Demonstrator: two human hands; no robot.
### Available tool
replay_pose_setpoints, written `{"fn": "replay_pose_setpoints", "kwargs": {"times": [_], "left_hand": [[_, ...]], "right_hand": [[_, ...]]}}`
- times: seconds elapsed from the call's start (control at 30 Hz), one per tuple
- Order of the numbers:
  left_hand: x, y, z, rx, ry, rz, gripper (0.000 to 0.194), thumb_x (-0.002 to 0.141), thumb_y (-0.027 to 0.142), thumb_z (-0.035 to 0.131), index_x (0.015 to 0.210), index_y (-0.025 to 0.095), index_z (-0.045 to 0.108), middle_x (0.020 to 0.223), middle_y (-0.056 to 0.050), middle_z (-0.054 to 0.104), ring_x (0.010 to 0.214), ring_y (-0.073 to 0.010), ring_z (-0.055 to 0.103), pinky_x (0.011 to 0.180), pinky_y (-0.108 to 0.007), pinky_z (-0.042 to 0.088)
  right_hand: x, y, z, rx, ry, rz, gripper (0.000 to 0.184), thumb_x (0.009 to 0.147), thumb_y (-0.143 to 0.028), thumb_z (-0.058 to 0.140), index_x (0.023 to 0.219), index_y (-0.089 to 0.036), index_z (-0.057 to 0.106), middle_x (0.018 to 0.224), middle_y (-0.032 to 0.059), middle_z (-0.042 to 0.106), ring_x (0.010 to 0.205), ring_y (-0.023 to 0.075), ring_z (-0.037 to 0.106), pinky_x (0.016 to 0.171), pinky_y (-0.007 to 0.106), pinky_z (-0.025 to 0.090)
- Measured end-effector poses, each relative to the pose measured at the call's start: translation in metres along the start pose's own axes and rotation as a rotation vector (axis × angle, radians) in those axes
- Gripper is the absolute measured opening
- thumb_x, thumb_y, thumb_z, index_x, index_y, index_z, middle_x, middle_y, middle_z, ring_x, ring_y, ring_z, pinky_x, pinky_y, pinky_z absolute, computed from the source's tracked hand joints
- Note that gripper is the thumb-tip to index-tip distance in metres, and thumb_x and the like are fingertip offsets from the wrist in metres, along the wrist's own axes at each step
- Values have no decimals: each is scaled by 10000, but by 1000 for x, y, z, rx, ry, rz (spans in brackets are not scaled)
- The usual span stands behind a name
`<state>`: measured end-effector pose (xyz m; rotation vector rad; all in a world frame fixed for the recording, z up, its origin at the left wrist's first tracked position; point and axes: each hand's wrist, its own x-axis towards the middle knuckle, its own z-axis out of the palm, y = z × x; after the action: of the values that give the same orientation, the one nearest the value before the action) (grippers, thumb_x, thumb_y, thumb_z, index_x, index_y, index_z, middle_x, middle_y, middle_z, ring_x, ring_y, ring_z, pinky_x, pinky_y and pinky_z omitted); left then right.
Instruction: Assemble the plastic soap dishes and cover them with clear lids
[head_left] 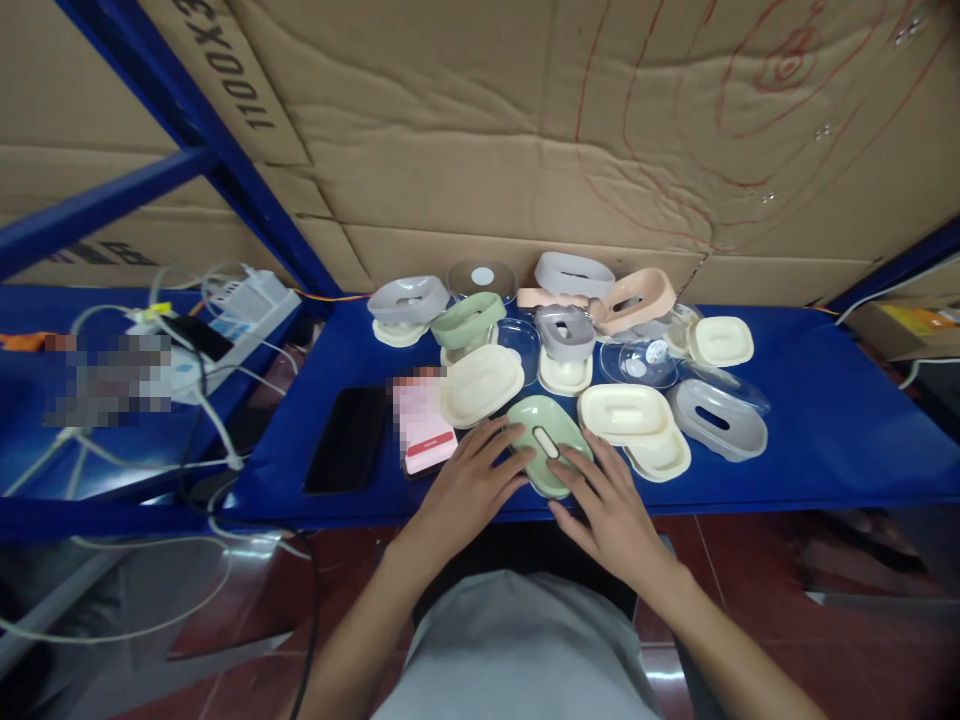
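Near the front edge of the blue counter (832,410), a slotted, sage-green, rounded plastic dish (546,416) lies between the left hand (476,480) and right hand (611,500), their spread, curved fingers resting on opposite sides, apparently to steady it.

- "1100X3", cut off by the view's edge: cardboard (232,75), up and left beyond the left hand (480,480).
- Dark characters, partly hidden, unreadable: lower cardboard strip (37,252), farther left.
- Phone screen (427,415), just beside that hand: too small to read.
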<state>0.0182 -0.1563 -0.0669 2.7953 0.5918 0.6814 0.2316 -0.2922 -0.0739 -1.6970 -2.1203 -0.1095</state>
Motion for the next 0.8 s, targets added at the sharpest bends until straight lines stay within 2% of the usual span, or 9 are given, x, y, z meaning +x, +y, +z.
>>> {"fn": "replay_pose_setpoints", "kwargs": {"times": [0.07,0.13,0.23,0.33,0.4,0.5,0.6,0.7,0.8], "left_hand": [[-3,3,0,-2,14,4,279,1001,233,713,1279,232,682,1459,-119,641,1446,-341,546,1219,-605,487],[-5,6,0,-14,20,5,248,994,269,733,1231,221,682,1475,-132,622,1452,-342,537,1225,-604,472],[-8,12,0,-38,7,8,224,1003,297,727,1204,216,671,1439,-134,642,1417,-322,568,1172,-545,512],[-10,16,1,-45,0,10,186,1031,294,690,1207,234,679,1389,-112,680,1329,-301,628,1067,-484,551],[-11,18,1,-45,18,6,171,1039,286,676,1204,242,691,1371,-102,697,1279,-291,652,1021,-456,549],[-13,21,2,-59,73,7,181,1031,262,678,1209,241,703,1331,-95,722,1218,-267,676,982,-421,535],[-14,23,2,-73,141,-3,203,1006,230,687,1206,250,714,1359,-96,716,1252,-279,662,1021,-458,498],[-12,22,1,-107,162,-3,195,991,194,683,1176,247,717,1423,-113,678,1353,-307,611,1123,-525,450],[-11,22,1,-153,148,7,170,1001,190,681,1167,224,692,1364,-118,695,1278,-274,653,1106,-477,495]], "right_hand": [[-5,8,-6,3,-31,-39,497,1045,-356,623,1520,-220,571,1577,111,585,1617,348,323,1256,621,408],[-9,25,-17,-5,4,-31,494,1064,-328,587,1548,-243,539,1598,100,570,1599,324,369,1248,599,409],[-9,65,-39,-81,187,138,435,1076,-266,532,1509,-258,578,1552,112,613,1529,330,478,1216,598,416],[-1,114,-62,-165,297,299,378,1086,-326,521,1432,-243,647,1494,142,653,1420,348,587,1148,571,472],[-1,150,-75,-234,297,382,411,1083,-400,541,1434,-221,656,1489,182,648,1398,363,599,1131,555,476],[-16,205,-89,-330,229,463,580,1008,-615,617,1456,-250,666,1505,216,628,1429,436,551,1153,622,404],[-41,248,-96,-193,143,460,752,892,-830,605,1370,-265,736,1367,171,729,1278,417,673,1046,572,513],[-59,261,-94,-103,150,467,703,945,-795,568,1358,-256,749,1326,107,763,1209,318,737,980,411,589],[-67,242,-85,-154,273,510,586,1025,-679,555,1382,-253,740,1393,101,734,1289,286,710,1061,377,565]]}}
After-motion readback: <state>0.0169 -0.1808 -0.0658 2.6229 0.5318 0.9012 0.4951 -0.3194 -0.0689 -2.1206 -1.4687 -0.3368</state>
